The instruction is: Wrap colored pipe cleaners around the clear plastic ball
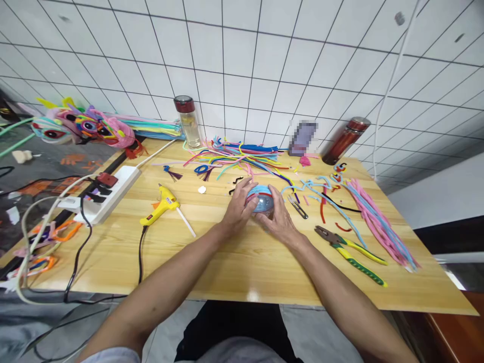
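Both hands hold a clear round ball point(264, 203) from its two sides over the middle of the table. Light blue and red pipe cleaners point(260, 190) wrap its upper part. My left hand point(239, 205) curls round the left side, fingers over the top edge. On the right side, my right hand point(279, 218) has its fingers bent against the ball and its thumb low at the front. A small pair of thread snips point(298, 207) lies just right of the hands, beside loose light blue pipe cleaners point(328, 197).
A yellow glue gun point(162, 205) and white power strip point(113, 194) with cables lie left. Pliers point(350, 252) and a pink bundle point(378, 222) lie right. Behind are a glass bottle point(189, 123), red flask point(346, 141) and pipe cleaners point(249, 154). Colourful figures point(88, 126) are back left.
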The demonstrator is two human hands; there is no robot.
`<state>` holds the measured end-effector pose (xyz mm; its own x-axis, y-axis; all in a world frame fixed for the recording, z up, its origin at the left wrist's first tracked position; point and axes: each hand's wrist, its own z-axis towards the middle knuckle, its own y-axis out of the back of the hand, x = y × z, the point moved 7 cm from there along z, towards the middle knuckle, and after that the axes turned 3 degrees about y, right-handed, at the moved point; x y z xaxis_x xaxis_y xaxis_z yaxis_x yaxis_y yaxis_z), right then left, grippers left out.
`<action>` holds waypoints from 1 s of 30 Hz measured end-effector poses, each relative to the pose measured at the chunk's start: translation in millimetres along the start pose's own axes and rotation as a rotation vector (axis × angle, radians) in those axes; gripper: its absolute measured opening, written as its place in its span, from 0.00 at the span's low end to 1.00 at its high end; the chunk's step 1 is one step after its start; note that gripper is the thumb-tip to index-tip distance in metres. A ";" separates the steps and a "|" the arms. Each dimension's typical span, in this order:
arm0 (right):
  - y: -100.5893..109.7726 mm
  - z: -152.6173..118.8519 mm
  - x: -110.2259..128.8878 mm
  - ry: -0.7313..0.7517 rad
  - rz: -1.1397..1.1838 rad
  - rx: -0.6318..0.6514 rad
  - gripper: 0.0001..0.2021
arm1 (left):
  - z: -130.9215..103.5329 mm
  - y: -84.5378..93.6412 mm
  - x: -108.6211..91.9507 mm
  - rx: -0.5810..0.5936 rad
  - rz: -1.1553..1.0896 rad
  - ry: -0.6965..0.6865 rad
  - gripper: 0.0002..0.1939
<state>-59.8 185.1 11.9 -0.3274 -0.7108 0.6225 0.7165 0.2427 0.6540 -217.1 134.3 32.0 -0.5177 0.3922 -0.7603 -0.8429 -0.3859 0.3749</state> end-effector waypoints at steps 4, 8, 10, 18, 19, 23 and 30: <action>0.2 -0.3 -1.6 0.001 -0.009 -0.014 0.48 | 0.1 -1.4 -0.8 0.021 0.015 -0.048 0.22; 0.4 -0.5 -2.5 0.008 -0.002 -0.025 0.48 | 1.4 -2.5 -0.8 0.043 -0.004 -0.054 0.20; 1.1 -0.7 -2.4 0.004 0.003 -0.031 0.48 | 1.6 -2.7 -0.6 0.049 -0.011 -0.046 0.20; 3.6 0.6 -1.9 -0.076 0.049 -0.032 0.53 | -2.4 -5.6 3.2 0.101 -0.098 0.109 0.24; 3.3 0.8 -1.9 -0.087 0.058 -0.028 0.53 | -2.8 -6.3 3.9 0.100 -0.107 0.112 0.24; 1.9 0.8 -3.1 -0.133 0.080 -0.023 0.53 | -2.8 -10.4 11.9 0.084 -0.116 0.134 0.31; 1.8 0.7 -2.8 -0.149 0.090 -0.025 0.54 | -0.2 -11.5 10.9 0.075 -0.054 0.096 0.35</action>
<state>-58.1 187.9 11.6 -0.3477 -0.5805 0.7363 0.7616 0.2833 0.5829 -213.1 142.9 19.3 -0.4578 0.3272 -0.8266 -0.8797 -0.3011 0.3680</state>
